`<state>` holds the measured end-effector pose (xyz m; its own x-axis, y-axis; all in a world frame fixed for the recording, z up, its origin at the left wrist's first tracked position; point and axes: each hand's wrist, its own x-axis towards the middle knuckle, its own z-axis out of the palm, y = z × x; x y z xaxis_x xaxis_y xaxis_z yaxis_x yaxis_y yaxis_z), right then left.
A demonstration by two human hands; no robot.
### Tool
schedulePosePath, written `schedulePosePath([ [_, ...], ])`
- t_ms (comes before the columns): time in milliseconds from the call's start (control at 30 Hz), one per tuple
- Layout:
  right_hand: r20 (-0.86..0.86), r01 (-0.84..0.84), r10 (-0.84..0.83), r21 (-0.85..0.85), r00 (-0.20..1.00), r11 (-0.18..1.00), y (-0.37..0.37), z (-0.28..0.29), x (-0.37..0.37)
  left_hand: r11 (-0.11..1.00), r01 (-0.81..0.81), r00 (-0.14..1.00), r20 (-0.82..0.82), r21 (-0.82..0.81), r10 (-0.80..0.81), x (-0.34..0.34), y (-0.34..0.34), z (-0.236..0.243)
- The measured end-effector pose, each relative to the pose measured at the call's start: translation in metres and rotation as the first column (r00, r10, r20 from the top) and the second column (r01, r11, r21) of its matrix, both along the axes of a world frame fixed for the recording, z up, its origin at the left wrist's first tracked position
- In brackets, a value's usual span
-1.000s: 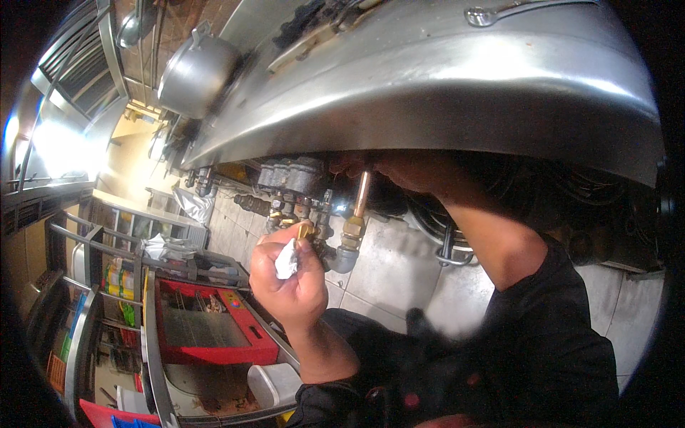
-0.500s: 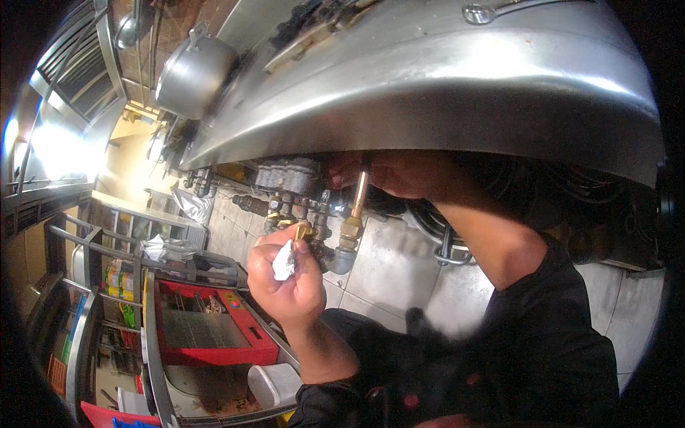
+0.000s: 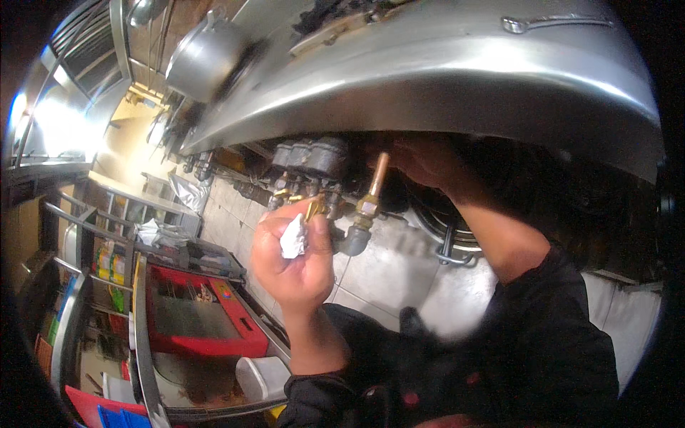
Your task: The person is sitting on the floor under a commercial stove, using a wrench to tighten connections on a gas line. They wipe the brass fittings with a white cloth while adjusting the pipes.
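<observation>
1. Pinching a brass fitting [image 3: 314, 208] between thumb and forefinger, the left hand [image 3: 294, 278] also has a white wad [image 3: 293, 237] tucked in its curled fingers, below the steel counter's [image 3: 428, 89] near edge.
2. Right of that hand stands a copper pipe [image 3: 380, 173], apart from the fitting; its long axis slants up-right toward that edge from a grey elbow [image 3: 354, 241].
3. Nearer the pipe's upper end is the right hand [image 3: 428, 162], shadowed under the edge; I cannot tell its grip.

The steel panel [image 3: 442, 68] is smooth and glossy. The pipe [image 3: 380, 173] is shiny, coppery metal. The white wad [image 3: 293, 239] looks matt and papery.
</observation>
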<state>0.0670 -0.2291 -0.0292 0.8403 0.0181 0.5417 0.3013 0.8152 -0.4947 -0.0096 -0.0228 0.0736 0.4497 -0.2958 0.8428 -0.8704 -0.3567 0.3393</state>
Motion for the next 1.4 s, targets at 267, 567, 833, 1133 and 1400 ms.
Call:
schedulePosePath([
  [267,-0.057,-0.002,-0.069,-0.782,0.996,0.623,0.031,-0.048,0.005,0.927,-0.101,0.992,-0.106,-0.360,0.067,0.009,0.060,-0.049],
  [567,-0.043,0.095,-0.186,-0.734,0.982,0.673,0.053,-0.070,0.001,0.996,-0.044,0.784,-0.620,-0.083,-0.017,0.043,0.101,-0.108],
  [833,-0.029,0.129,-0.293,-0.854,0.956,0.504,0.105,-0.034,-0.029,0.916,-0.312,0.940,-0.057,0.252,0.336,0.038,0.079,-0.116],
  [1133,-0.445,-0.123,-0.140,-0.511,0.884,0.850,0.118,-0.046,-0.027,0.862,-0.359,0.924,0.004,0.358,0.383,0.039,0.079,-0.124],
  [1400,-0.232,0.020,-0.109,-0.356,0.967,0.934,0.032,-0.062,-0.005,0.786,-0.457,0.877,0.064,0.417,0.476,0.043,0.084,-0.122],
])
